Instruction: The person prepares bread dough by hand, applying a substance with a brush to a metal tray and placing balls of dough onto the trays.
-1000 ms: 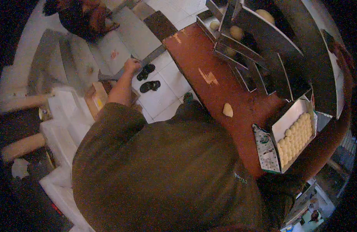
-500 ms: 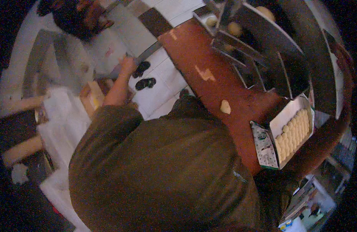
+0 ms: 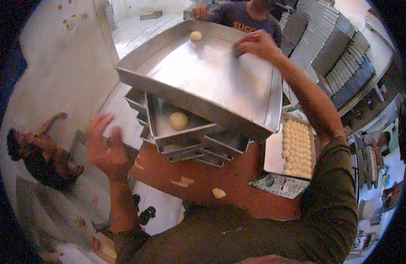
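My right hand [image 3: 258,45] reaches over the top metal tray [image 3: 201,59], near its far right part. Its fingers are bent and drawn together, and a dark blurred patch lies just beneath the fingertips; what they hold, if anything, I cannot make out. On the tray floor, towards the far rim, sits one pale dough ball [image 3: 195,36]. My left hand [image 3: 107,145] is raised left of the trays, fingers apart, holding nothing and slightly blurred. Below the top tray, a larger dough ball [image 3: 179,121] sits in a lower tray [image 3: 152,116] of a crisscrossed stack.
The stack stands on a reddish-brown table [image 3: 157,169]. To its right, a box [image 3: 273,152] holds rows of small dough balls. A loose dough piece [image 3: 218,192] lies near me. A co-worker [image 3: 256,20] stands beyond the tray; another person [image 3: 44,154] is at left. Tray stacks [image 3: 321,39] fill the back right.
My view has swung from the left-hand floor to the stacked trays. My left hand, low before, is now raised with fingers spread. My right hand has come into sight over the top tray.
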`<state>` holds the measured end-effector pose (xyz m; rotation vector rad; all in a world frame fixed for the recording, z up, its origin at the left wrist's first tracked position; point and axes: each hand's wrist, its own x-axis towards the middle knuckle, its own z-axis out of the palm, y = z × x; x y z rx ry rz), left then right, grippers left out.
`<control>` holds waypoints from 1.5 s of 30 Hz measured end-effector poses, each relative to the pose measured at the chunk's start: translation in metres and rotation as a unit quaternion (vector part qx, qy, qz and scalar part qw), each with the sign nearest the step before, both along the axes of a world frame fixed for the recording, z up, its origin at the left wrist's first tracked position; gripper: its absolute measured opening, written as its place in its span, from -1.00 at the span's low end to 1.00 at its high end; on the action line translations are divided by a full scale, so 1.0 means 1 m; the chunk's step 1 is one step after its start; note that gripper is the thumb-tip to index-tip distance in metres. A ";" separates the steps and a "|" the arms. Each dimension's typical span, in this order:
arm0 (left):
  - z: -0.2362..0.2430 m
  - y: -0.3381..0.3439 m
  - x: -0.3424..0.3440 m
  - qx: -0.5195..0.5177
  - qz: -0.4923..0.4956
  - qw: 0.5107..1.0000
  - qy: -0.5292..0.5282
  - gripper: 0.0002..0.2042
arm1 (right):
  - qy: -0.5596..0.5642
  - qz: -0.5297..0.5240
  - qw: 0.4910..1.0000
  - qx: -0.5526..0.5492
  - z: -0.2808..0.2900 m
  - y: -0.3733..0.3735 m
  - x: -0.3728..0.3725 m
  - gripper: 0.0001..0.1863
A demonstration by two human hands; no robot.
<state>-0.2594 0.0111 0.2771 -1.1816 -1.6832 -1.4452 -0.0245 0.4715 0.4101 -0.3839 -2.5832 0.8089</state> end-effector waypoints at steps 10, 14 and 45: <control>0.116 0.092 0.000 -0.181 -0.124 0.975 -0.043 -0.74 | 0.008 0.075 0.996 -0.043 -0.009 -0.040 -0.087 -0.82; 0.162 0.201 -0.056 -0.324 -0.235 0.907 0.133 -0.75 | 0.078 0.089 0.992 -0.029 -0.022 -0.016 -0.074 -0.81; -0.390 -0.228 0.113 -0.389 0.225 0.742 -0.498 -0.61 | -0.091 0.199 0.974 -0.054 0.026 -0.041 -0.100 -0.73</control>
